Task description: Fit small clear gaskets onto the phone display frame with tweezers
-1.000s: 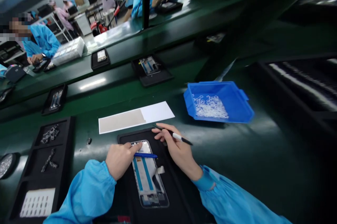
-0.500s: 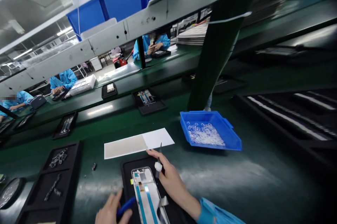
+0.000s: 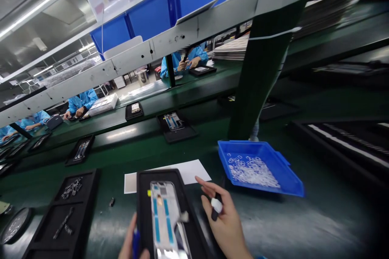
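Note:
A black tray (image 3: 142,206) lies in front of me with an open phone frame (image 3: 167,218) in it, showing blue strips and a white flex tab. My left hand (image 3: 131,242) grips the tray's left edge at the bottom of the view and holds a blue pen-like tool (image 3: 135,242). My right hand (image 3: 223,220) is just right of the tray, fingers curled round a black and white pen tool (image 3: 216,206). A white and tan sheet (image 3: 194,172) lies partly under the tray's far end.
A blue bin (image 3: 273,178) of small white rings sits to the right. A black compartment tray (image 3: 65,206) with small parts lies left. More trays with phones (image 3: 174,123) ride the green belt. A green post (image 3: 258,80) stands behind the bin. Other people work across the line.
The camera has tilted up. The tray with the phone frame has slid forward over the sheet. My right hand has moved off the tray to its right side; my left grips its edge.

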`<state>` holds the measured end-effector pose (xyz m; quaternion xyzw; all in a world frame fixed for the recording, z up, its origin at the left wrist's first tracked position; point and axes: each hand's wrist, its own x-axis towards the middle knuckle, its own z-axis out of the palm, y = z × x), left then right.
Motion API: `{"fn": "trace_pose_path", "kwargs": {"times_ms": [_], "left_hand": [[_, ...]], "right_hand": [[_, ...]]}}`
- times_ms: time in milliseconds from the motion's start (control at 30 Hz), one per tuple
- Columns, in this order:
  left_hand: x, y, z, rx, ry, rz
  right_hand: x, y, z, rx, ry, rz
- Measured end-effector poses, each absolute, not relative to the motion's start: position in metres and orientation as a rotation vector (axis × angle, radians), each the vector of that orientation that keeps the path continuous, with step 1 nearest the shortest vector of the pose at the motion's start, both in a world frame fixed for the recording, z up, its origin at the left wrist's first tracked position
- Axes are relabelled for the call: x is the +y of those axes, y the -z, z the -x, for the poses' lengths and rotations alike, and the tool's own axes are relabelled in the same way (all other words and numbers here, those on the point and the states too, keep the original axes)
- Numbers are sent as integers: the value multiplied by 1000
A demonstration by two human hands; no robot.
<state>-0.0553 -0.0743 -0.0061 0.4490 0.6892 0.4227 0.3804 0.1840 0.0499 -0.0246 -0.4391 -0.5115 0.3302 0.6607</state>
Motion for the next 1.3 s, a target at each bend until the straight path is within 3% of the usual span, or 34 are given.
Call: {"fn": "trace_pose_path", "kwargs": {"times_ms": [133, 300, 500, 700, 900, 1100, 1300], "left_hand": [[-9, -33, 81, 1760, -1317, -939], [96, -69, 119, 2074, -1128, -875], [165, -78, 151, 2357, -1061, -1118], [191, -54, 68, 2175, -684, -1763], [227, -34, -25, 2085, -406, -1936], [225, -50, -27, 2108, -432, -1954], [154, -85, 3, 1967, -609, -2023]], "right_hand": [[52, 22, -186, -1282, -743, 1020], [50, 22, -182, -1476, -876, 1023], [50, 19, -179, -1500, -943, 1035], [51, 17, -177, -1530, -969, 1039], [58, 19, -181, -1485, -987, 1067], [64, 22, -183, -1477, -988, 1083], [69, 23, -183, -1433, -1009, 1050]]}}
